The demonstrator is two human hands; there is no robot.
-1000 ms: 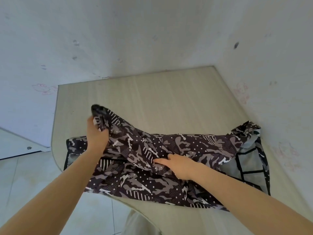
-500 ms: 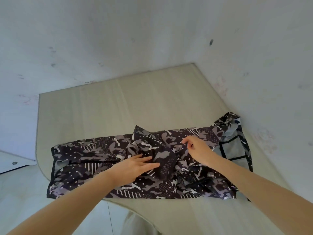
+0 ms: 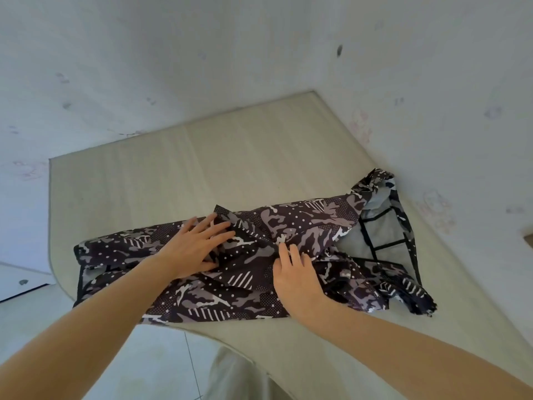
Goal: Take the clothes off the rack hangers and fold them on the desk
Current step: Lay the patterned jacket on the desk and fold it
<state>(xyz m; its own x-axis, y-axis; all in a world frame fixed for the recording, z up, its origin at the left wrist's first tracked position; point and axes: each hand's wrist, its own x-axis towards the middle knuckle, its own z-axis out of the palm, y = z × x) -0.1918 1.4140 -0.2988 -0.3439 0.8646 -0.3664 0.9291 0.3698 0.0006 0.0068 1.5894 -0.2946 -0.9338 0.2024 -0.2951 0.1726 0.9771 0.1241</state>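
— Where does the garment lie?

— The camouflage jacket (image 3: 253, 264) lies spread across the near part of the pale wooden surface (image 3: 202, 168), long side running left to right. Its left end reaches the rounded near-left edge of the surface, and its near hem lies along the front edge. At the right end the grey lining (image 3: 377, 235) with black bands is turned up and open to view, close to the right-hand wall (image 3: 432, 82).

— And the left hand?

— The left hand (image 3: 193, 246) lies flat on the jacket, left of its middle, fingers straight and spread, pointing toward a folded flap near the far edge of the cloth. Its grip is released; the palm only presses the fabric down.

— The right hand?

— The right hand (image 3: 294, 275) rests on the jacket just right of the middle, near the left hand but apart from it. Two fingertips reach forward onto a bunched ridge of cloth. Whether they pinch that ridge or only push on it, I cannot tell; the thumb is hidden under the hand.

— Anything around the surface?

— White walls on the far and right sides with faint marks, a tiled floor (image 3: 161, 362) below the near-left edge, and the person's light trousers (image 3: 239, 379) at the bottom.
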